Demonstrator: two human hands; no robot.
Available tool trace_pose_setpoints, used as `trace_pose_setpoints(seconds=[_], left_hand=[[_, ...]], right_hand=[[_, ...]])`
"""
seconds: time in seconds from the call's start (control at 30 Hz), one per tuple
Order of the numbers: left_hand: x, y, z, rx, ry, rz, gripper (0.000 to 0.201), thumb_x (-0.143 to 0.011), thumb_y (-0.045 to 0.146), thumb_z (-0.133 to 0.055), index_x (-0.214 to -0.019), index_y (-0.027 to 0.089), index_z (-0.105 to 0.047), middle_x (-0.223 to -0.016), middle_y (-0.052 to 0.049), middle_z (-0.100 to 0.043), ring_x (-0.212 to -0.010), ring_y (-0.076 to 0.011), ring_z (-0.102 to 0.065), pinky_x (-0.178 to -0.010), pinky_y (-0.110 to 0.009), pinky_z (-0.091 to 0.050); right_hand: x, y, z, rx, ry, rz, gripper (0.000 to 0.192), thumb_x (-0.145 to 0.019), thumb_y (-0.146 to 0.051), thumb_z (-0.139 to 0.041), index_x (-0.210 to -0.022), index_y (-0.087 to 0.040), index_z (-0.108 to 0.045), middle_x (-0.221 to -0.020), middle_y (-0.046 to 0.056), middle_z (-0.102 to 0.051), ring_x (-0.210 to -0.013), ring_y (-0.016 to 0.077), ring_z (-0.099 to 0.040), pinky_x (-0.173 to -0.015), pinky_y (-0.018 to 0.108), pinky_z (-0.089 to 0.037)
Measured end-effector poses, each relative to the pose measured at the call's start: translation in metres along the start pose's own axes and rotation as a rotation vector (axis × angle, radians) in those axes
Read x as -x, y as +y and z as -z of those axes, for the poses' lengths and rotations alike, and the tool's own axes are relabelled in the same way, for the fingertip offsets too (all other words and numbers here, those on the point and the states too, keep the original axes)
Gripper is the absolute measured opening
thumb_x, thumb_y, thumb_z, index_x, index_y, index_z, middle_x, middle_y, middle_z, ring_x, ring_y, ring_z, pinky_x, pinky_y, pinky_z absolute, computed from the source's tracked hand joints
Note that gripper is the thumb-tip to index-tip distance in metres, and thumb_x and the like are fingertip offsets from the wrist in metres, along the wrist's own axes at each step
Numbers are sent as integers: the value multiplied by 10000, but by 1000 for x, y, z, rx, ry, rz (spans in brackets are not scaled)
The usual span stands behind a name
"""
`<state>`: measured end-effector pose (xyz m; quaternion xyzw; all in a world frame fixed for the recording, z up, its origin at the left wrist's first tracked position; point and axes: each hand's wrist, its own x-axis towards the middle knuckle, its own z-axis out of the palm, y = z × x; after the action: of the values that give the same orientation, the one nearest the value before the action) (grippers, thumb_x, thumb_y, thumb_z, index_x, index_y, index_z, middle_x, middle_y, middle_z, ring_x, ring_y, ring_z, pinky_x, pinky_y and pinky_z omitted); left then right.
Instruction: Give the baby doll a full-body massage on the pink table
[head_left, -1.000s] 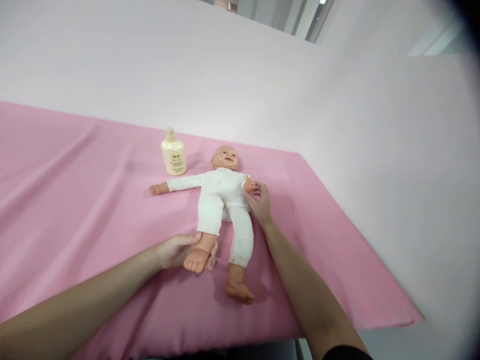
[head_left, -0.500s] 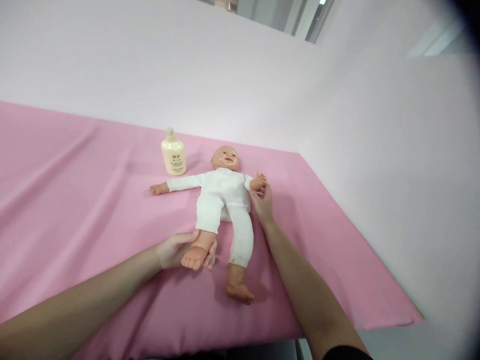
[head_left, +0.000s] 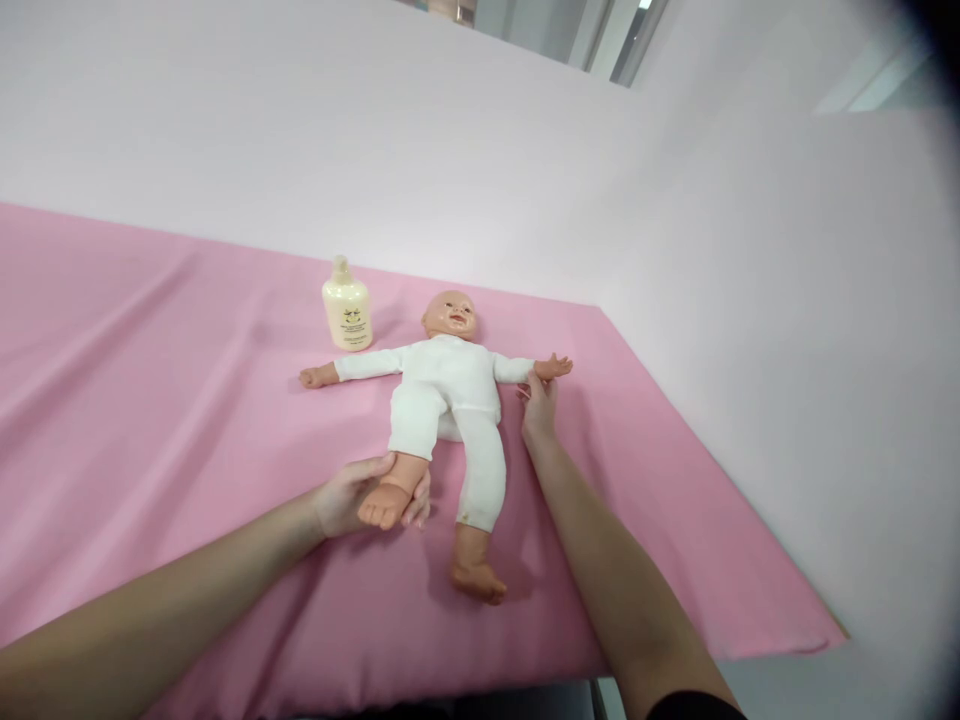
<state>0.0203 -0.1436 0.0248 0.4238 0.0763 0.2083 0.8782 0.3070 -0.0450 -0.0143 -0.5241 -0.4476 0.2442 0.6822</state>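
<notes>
A baby doll (head_left: 447,392) in a white bodysuit lies on its back on the pink sheet (head_left: 187,380), head toward the wall and both arms spread out. My left hand (head_left: 352,497) is wrapped around the doll's bare foot and ankle on the left side, lifting it slightly. My right hand (head_left: 538,407) holds the doll's outstretched arm near its wrist on the right side. The doll's other leg lies flat, its bare foot pointing toward me.
A cream lotion bottle (head_left: 346,306) with a pump top stands upright just left of the doll's head. White partition walls rise behind and to the right of the sheet. The sheet's front right corner (head_left: 825,630) ends at the table edge.
My right hand has drawn the doll's arm from its folded place at the chest out to the right until straight. My left hand has shifted the held foot a little to the left.
</notes>
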Motion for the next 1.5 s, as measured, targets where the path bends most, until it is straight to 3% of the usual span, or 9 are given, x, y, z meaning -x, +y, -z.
trace_pose_setpoints(seconds=[0.1, 0.27, 0.5, 0.77, 0.97, 1.1, 1.33, 1.5], left_hand=[[0, 1, -2, 34, 50, -15, 480, -782, 586, -450, -769, 120, -565, -592, -47, -519, -634, -205, -505, -730, -387, -379], [-1, 3, -3, 114, 154, -27, 470, -806, 573, -441, -727, 121, -546, -579, -35, -484, -619, -187, -488, -713, -370, -383], [-1, 6, -6, 116, 341, 16, 475, -801, 588, -473, -698, 128, -536, -610, -25, -462, -637, -180, -486, -760, -389, -417], [-3, 3, -3, 127, 360, 34, 482, -800, 587, -482, -710, 120, -558, -609, -28, -466, -625, -175, -476, -721, -359, -417], [-5, 5, -5, 128, 327, 12, 444, -810, 548, -508, -705, 121, -566, -602, -27, -481, -578, -154, -464, -669, -329, -416], [-4, 3, -3, 119, 236, 44, 459, -794, 555, -529, -734, 104, -590, -607, -35, -514, -601, -158, -494, -688, -318, -408], [2, -5, 5, 51, -61, 153, 482, -770, 542, -541, -901, 79, -572, -748, -79, -603, -742, -220, -568, -769, -353, -389], [5, -3, 6, 34, -81, 218, 476, -775, 529, -548, -940, 83, -559, -800, -88, -618, -802, -224, -571, -791, -347, -382]], right_hand=[[6, -12, -6, -3, 24, -14, 489, -777, -419, -551, -1214, -239, -424, -1199, 83, -540, -951, 168, -584, -744, 320, -501], [19, -28, -14, 132, -154, 174, 413, -757, -353, -616, -1136, -228, -510, -1103, 61, -581, -889, 161, -575, -768, 307, -486], [26, -39, -14, 385, -330, 463, 336, -785, -328, -619, -1115, -278, -575, -1084, 53, -558, -1024, 204, -521, -894, 378, -463], [26, -39, -16, 466, -365, 580, 288, -836, -355, -570, -1116, -295, -603, -1098, 62, -563, -1069, 223, -519, -1010, 428, -397], [26, -41, -17, 489, -391, 570, 289, -841, -335, -565, -1127, -301, -595, -1104, 58, -557, -1090, 222, -510, -1021, 438, -383], [26, -41, -16, 419, -367, 535, 289, -820, -325, -596, -1106, -280, -596, -1103, 59, -555, -1087, 214, -507, -996, 415, -404], [23, -32, -14, 258, -281, 332, 357, -767, -290, -630, -1110, -240, -548, -1081, 53, -562, -979, 182, -541, -832, 340, -477], [18, -26, -14, 134, -191, 94, 432, -744, -341, -647, -1138, -219, -518, -1081, 63, -586, -895, 162, -581, -761, 301, -495]])
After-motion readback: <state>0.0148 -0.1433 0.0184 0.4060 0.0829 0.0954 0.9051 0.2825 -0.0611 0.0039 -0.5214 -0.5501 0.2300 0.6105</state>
